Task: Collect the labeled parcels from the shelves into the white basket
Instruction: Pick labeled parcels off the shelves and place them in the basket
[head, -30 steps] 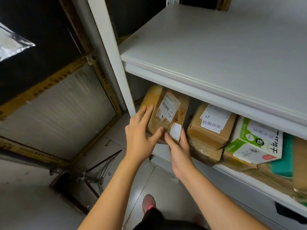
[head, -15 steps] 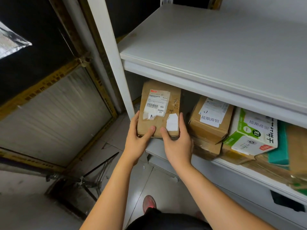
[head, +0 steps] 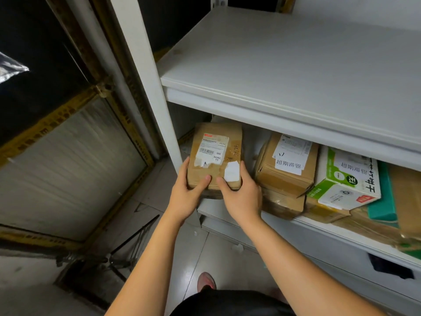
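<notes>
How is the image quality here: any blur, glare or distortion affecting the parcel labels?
Head view: dim, soft light, the lower bay shadowed; wide-angle perspective slants the white metal shelf post; the white label on the brown cardboard parcel held by the left hand and right hand shows large letters, fine print blurred, no glare.
</notes>
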